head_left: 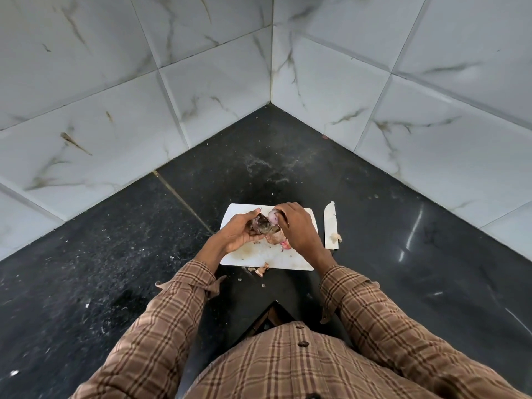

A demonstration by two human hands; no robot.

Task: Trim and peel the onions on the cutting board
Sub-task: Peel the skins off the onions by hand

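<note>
Left grip (240, 230), right grip (296, 223) seemingly curled

Cutting board (299, 256): middle and near-left part covered by both hands and forearms.
Onion (260, 224): underside hidden in the palm of the left hand (240, 231); too small to tell how much skin remains.
Right hand (298, 230): fingertips out of sight behind the onion; grip not discernible.
Peel scraps (280, 240): partly hidden under the right hand; count unclear.
Knife (331, 226): handle not distinguishable; a pale scrap covers part of its near end.
Sleeves (403, 326): cut off by the bottom edge.
</note>
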